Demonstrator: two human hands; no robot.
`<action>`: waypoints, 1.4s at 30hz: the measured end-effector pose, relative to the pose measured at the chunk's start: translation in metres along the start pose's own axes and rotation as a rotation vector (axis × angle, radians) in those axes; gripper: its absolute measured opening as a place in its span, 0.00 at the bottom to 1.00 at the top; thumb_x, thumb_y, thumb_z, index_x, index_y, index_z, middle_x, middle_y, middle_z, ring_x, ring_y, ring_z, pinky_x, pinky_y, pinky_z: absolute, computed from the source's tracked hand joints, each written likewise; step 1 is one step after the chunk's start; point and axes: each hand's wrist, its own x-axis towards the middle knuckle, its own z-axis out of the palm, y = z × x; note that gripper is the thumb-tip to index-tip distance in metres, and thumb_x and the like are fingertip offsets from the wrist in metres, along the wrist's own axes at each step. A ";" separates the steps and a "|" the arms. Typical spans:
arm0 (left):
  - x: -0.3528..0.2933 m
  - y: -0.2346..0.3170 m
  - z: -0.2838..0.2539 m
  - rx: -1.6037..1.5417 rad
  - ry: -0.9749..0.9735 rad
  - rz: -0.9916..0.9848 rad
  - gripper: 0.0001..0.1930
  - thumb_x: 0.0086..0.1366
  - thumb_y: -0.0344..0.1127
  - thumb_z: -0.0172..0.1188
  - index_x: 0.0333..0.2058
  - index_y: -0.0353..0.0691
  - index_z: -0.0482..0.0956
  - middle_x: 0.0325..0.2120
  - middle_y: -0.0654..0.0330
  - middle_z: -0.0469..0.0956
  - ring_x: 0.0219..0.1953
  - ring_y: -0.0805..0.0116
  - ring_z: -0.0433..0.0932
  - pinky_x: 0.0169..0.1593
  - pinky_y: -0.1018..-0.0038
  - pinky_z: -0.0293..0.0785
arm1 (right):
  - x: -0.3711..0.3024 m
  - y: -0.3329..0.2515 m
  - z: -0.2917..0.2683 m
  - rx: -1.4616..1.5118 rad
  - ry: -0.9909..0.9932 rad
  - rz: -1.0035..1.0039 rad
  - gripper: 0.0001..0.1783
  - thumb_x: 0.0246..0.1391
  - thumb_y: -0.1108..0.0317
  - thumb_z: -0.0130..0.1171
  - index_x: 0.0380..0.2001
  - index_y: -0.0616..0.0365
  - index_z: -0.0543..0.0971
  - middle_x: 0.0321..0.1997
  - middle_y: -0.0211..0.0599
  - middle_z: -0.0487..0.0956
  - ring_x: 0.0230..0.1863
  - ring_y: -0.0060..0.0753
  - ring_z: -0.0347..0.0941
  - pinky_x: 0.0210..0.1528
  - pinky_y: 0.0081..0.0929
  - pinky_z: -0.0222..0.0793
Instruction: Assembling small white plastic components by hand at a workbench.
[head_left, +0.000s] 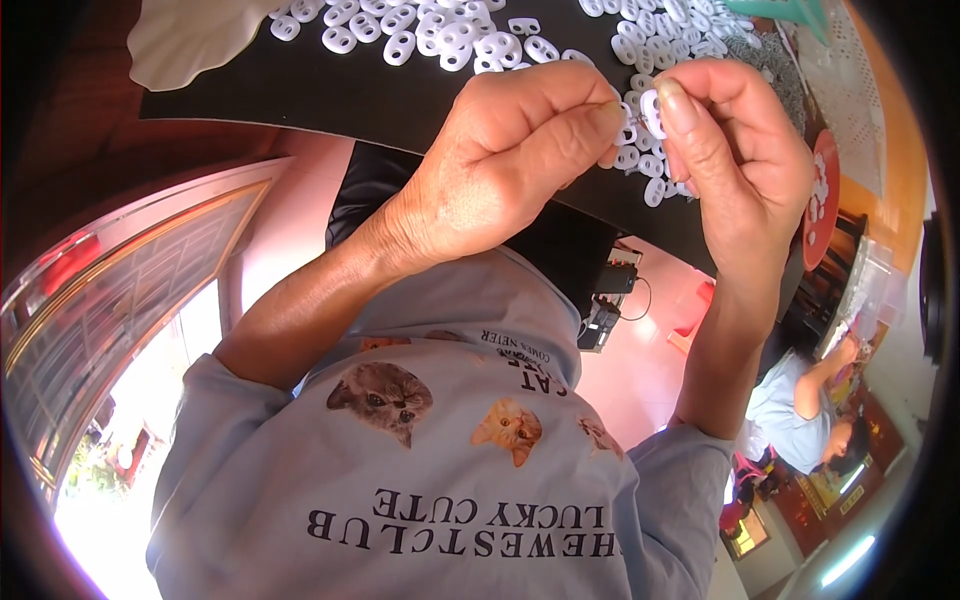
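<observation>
While a white button (653, 114) sits pinched between our right fingers (682, 112), our left fingers (575, 133) are closed beside it, contents hidden.

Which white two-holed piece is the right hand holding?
The piece pinched under the thumb of the right hand, beside the left hand; piled pieces lie loose on the black table.

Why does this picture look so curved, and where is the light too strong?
Head view: the wide lens bends the framed panel at left, and the corners fall black. Head view: glare washes the opening at lower left white; the tube light shines brightly. Head view: the left hand and right hand look fairly sharp.
</observation>
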 end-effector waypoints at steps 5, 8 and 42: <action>0.000 0.001 0.000 -0.007 -0.011 0.005 0.10 0.69 0.36 0.50 0.36 0.35 0.75 0.25 0.66 0.73 0.22 0.83 0.63 0.25 0.86 0.56 | 0.000 0.001 0.002 0.017 -0.015 -0.007 0.06 0.58 0.73 0.56 0.36 0.64 0.76 0.24 0.23 0.72 0.21 0.10 0.61 0.24 0.09 0.54; 0.001 0.002 0.000 -0.012 -0.009 -0.001 0.10 0.69 0.36 0.50 0.35 0.35 0.75 0.24 0.66 0.73 0.22 0.83 0.63 0.25 0.86 0.56 | 0.000 -0.001 0.003 0.001 -0.002 0.009 0.05 0.58 0.73 0.56 0.36 0.64 0.76 0.24 0.23 0.72 0.21 0.10 0.61 0.24 0.09 0.54; 0.004 0.005 -0.002 -0.230 0.013 -0.063 0.12 0.65 0.35 0.50 0.30 0.32 0.76 0.18 0.63 0.72 0.18 0.80 0.67 0.22 0.82 0.62 | -0.005 0.002 -0.001 -0.523 -0.162 -0.473 0.16 0.46 0.81 0.61 0.41 0.67 0.75 0.31 0.34 0.73 0.25 0.21 0.67 0.24 0.16 0.61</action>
